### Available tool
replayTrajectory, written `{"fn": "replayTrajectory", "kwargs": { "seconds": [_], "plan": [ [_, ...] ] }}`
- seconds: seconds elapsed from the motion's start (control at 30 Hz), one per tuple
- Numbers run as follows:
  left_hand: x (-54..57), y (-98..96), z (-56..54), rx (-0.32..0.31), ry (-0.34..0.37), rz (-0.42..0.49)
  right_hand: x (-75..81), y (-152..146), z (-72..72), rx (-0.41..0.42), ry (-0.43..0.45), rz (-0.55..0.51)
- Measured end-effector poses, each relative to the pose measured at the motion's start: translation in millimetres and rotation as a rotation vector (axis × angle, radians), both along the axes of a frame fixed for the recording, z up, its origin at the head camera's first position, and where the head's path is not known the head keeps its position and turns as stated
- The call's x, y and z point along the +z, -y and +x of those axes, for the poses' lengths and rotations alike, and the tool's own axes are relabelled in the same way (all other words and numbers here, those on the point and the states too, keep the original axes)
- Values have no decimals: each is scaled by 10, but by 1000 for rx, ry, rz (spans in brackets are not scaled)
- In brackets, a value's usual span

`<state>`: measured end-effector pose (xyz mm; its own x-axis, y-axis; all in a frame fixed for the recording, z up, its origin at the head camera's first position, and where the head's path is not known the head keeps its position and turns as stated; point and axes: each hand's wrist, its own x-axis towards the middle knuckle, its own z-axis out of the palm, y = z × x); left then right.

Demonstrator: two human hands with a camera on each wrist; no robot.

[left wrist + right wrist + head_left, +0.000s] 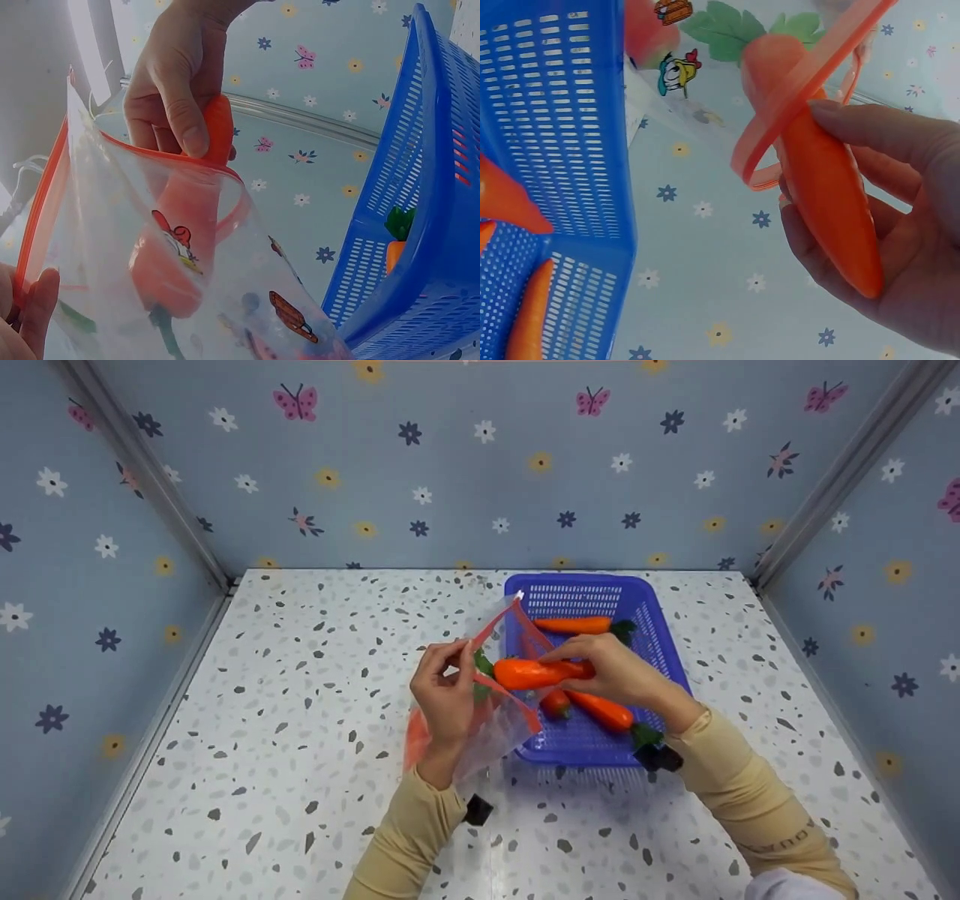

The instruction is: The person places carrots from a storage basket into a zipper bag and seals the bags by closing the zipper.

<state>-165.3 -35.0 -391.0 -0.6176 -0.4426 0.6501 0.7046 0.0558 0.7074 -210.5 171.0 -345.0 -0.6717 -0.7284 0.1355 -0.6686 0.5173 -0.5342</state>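
1. On my head view, the surface (pixel 300 675) carries the blue basket (pixel 577 579), set toward 1 o'clock.
2. The clear bag (pixel 495 739) gapes at the basket's 9 o'clock side.
3. The left hand (pixel 444 690) pinches the bag's orange edge; the right hand (pixel 619 669), nearer the carrot (pixel 521 674), has its fingers curled round the tapered end at 3 o'clock.
4. I judge the move turns on the carrot: long axis 9-to-3, leafy end at 9, within the bag's mouth.

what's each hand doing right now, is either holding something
Left hand: closed, pinching the orange-red edge of the clear bag.
Right hand: closed, holding an orange carrot that is partly inside the bag.
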Motion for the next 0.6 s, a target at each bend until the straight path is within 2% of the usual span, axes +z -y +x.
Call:
{"fn": "replayTrajectory", "kwargs": {
  "seconds": [0.2, 0.3, 0.53, 0.6],
  "plan": [
    [-175, 9, -92, 16, 23, 2, 28, 51, -26, 92, -1, 5],
    [-199, 2, -104, 36, 18, -4, 26, 73, -40, 111, 23, -39],
    [-197, -2, -110, 39, 2, -9, -29, 182, -59, 51, 99, -191],
    [-190, -2, -108, 43, 5, -9, 26, 245, -11, 33, 111, -208]
  ]
}}
